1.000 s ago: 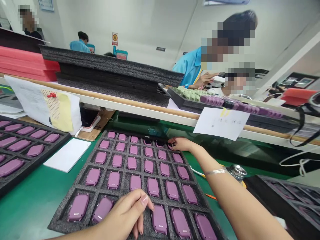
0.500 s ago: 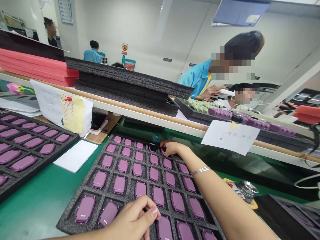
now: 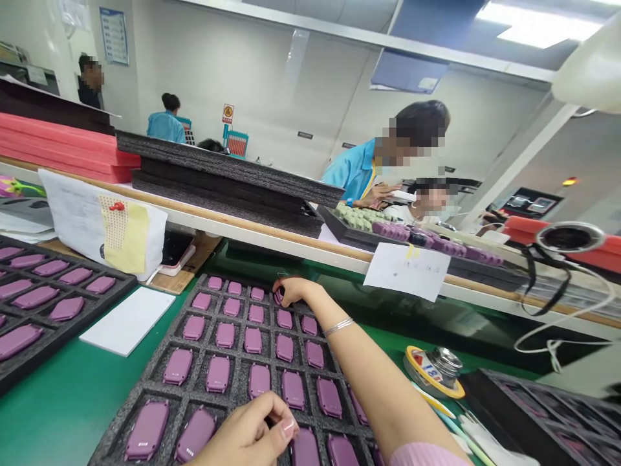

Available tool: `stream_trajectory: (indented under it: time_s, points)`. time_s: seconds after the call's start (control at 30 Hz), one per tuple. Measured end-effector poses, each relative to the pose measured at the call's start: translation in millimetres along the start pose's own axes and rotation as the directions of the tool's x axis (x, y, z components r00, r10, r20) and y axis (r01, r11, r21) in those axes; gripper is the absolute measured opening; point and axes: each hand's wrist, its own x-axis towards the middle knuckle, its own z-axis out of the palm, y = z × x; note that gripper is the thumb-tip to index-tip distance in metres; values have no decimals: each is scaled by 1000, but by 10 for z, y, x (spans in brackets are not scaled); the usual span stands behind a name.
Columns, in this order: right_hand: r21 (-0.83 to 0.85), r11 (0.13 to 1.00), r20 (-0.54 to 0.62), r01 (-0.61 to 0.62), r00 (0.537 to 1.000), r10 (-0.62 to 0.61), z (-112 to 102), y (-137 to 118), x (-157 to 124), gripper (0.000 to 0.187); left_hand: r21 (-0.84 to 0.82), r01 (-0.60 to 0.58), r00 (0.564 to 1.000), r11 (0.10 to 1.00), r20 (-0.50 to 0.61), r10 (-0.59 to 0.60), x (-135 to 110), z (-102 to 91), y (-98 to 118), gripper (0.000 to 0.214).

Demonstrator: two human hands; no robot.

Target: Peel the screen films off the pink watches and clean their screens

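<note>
A black foam tray (image 3: 140, 382) holds rows of purple watch cases (image 3: 177, 366), each in its own square pocket. My right hand (image 3: 294, 291) reaches across to the tray's far edge, its fingertips closed around a purple watch case (image 3: 279, 296) in the back row; the fingers partly cover it. Over the near part of the tray my left hand (image 3: 257, 427) rests with fingers curled and thumb bent in. Nothing shows in that hand. Its wrist and my right forearm hide some pockets.
Another tray of purple cases (image 3: 33, 298) lies left, beside a white pad (image 3: 127, 320). At right are a round metal-topped container (image 3: 439, 369), pens and a black tray (image 3: 543, 414). A shelf (image 3: 272, 247) with foam stacks crosses behind. Co-workers are beyond it.
My right hand has moved one pocket left along the back row, to a pocket that looked dark before. My left hand stays curled over the tray. The view has shifted right and up.
</note>
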Motion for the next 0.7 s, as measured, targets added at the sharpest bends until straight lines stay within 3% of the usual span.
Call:
stream_trajectory:
  time_s: [0.1, 0.23, 0.4, 0.53, 0.63, 0.7]
  points:
    - [13, 1000, -29, -11, 1000, 11, 51, 8, 24, 32, -1, 45, 999, 999, -3, -45, -43, -5, 69, 71]
    - [31, 999, -157, -9, 988, 13, 104, 41, -79, 30, -49, 127, 992, 991, -14, -127, -102, 13, 148, 72]
    - [96, 994, -390, 51, 921, -10, 135, -98, -399, 32, -300, 6, 985, 954, -161, -57, -72, -2, 193, 68]
    - [188, 951, -549, 245, 829, -105, 297, -431, -902, 48, -566, -48, 941, 823, -301, -152, -91, -96, 347, 65]
    - [240, 871, -631, 428, 751, -195, 535, -677, -1353, 49, -695, -89, 939, 714, -298, -172, -149, -146, 483, 66]
    - [230, 746, -759, 625, 595, -264, 714, -778, -1585, 53, -704, -92, 963, 704, -242, -116, -186, -146, 542, 66]
